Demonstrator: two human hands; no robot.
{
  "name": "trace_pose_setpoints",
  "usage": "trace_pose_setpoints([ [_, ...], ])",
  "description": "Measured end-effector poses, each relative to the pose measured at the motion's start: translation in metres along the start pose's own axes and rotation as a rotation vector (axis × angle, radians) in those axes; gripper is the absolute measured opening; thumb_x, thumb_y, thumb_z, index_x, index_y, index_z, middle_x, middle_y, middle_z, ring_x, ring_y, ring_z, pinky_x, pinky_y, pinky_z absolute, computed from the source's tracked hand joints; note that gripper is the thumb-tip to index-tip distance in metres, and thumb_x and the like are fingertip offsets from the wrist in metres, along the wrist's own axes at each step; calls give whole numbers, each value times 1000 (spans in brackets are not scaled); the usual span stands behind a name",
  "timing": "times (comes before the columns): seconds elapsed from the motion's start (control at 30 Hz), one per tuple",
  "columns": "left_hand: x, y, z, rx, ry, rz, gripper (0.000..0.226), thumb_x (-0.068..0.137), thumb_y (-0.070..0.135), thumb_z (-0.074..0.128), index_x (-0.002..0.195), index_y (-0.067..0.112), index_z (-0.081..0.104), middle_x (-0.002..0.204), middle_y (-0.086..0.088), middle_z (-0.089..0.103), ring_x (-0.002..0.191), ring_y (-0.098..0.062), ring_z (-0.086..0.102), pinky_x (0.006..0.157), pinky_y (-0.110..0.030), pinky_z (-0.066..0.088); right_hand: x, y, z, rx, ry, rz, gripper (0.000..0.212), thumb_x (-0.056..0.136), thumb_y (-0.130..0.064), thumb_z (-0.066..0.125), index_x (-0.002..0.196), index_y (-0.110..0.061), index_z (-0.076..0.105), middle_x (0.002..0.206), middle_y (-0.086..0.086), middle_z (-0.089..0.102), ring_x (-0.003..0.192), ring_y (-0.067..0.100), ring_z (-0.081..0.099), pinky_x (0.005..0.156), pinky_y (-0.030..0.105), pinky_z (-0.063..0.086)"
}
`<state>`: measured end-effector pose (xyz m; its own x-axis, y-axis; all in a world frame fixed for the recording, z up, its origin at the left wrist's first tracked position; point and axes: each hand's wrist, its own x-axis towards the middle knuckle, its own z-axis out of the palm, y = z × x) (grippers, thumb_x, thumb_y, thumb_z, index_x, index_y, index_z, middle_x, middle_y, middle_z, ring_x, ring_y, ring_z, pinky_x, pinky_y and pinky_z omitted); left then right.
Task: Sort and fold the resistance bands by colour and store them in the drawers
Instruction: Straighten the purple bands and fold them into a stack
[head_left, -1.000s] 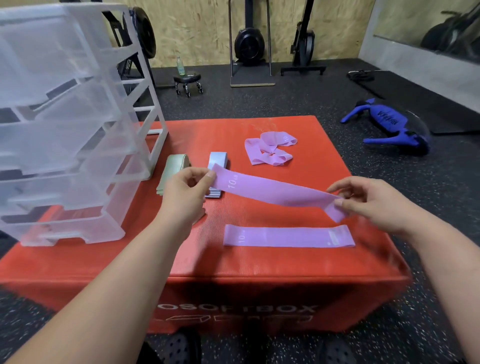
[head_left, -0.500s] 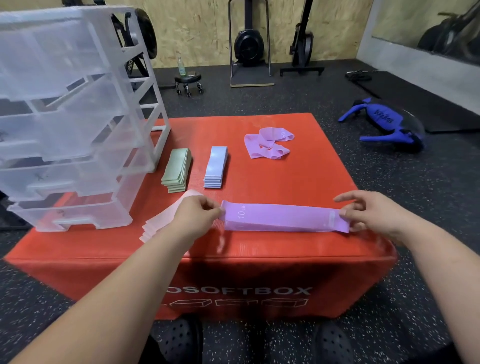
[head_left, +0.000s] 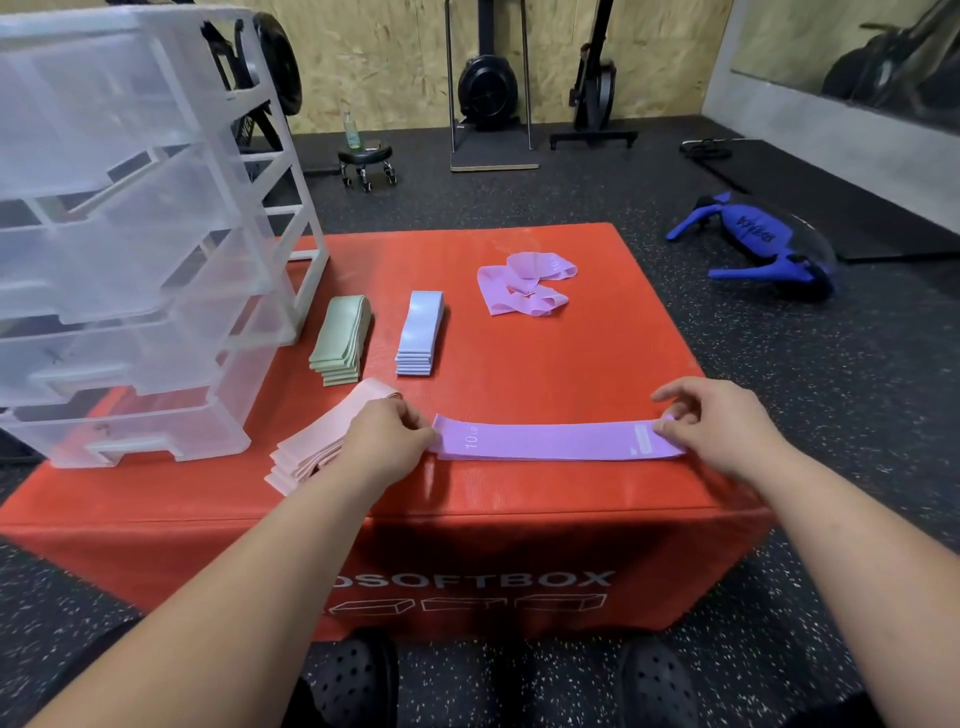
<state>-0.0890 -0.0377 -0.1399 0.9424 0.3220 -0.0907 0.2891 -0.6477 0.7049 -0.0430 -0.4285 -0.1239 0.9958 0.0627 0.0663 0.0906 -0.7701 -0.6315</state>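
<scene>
A flat purple band (head_left: 556, 441) marked 10 LB lies stretched along the near edge of the red soft box (head_left: 493, 509), laid over another purple band. My left hand (head_left: 387, 439) pinches its left end and my right hand (head_left: 711, 423) pinches its right end. A loose pile of purple bands (head_left: 524, 285) sits further back. Folded stacks of green bands (head_left: 343, 340), blue bands (head_left: 422, 332) and pink bands (head_left: 317, 441) lie in the left half, the pink one partly under my left wrist. The clear plastic drawer unit (head_left: 130, 260) stands at the box's left, drawers shut.
The box stands on a dark speckled gym floor. A blue exercise device (head_left: 758, 249) lies to the right. A small wheeled stool (head_left: 366, 161) with a bottle and exercise machines stand by the far wall. My dark shoes (head_left: 358, 680) show below.
The purple band that both hands held up in the air has come down flat on top of the other purple band at the near edge. The pink stack came into sight.
</scene>
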Motion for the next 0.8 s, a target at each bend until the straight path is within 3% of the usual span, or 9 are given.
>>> trace_pose_setpoints([
  [0.07,-1,1,1,39,-6,9,11,78,18,82,73,19,72,77,5,72,75,-16,66,65,-29,46,0,2,2,-38,8,-20,30,78,-14,87,99,-30,75,77,-9,72,65,5,65,70,15,44],
  [0.17,-4,4,1,136,2,53,9,78,22,80,78,21,72,80,5,72,81,-19,68,72,-33,53,0,3,3,-109,2,-55,32,75,-17,90,96,-34,73,83,-9,68,72,10,65,75,23,47],
  [0.37,-4,4,-5,213,25,194,26,86,31,80,107,24,66,84,6,68,82,-19,65,70,-31,43,0,4,-10,-128,-55,-108,35,78,-31,90,107,-36,73,105,-11,69,88,6,66,85,28,48],
  [0.47,0,2,-12,219,-41,385,44,84,31,85,123,23,67,106,6,65,92,-15,63,83,-32,49,-3,8,-19,-128,-224,-120,53,68,-38,95,115,-43,71,114,-25,69,102,0,67,95,29,53],
  [0.57,1,-3,-16,301,-186,488,65,79,32,90,138,28,62,127,9,65,108,-14,61,95,-33,49,-5,12,-20,-134,-281,-117,62,65,-27,97,118,-45,71,114,-29,70,108,-3,66,99,27,53],
  [0.67,0,-5,-13,399,-186,557,61,81,36,86,137,33,62,127,12,68,106,-14,58,95,-35,49,-6,11,-19,-139,-265,-124,58,67,-17,96,115,-40,74,109,-27,71,103,-8,65,100,26,54],
  [0.8,-2,0,-15,428,-152,633,47,85,35,82,130,29,68,120,10,69,105,-18,61,94,-35,48,-5,8,-19,-160,-276,-126,53,69,-17,96,111,-40,75,110,-25,70,102,-3,66,101,28,54],
])
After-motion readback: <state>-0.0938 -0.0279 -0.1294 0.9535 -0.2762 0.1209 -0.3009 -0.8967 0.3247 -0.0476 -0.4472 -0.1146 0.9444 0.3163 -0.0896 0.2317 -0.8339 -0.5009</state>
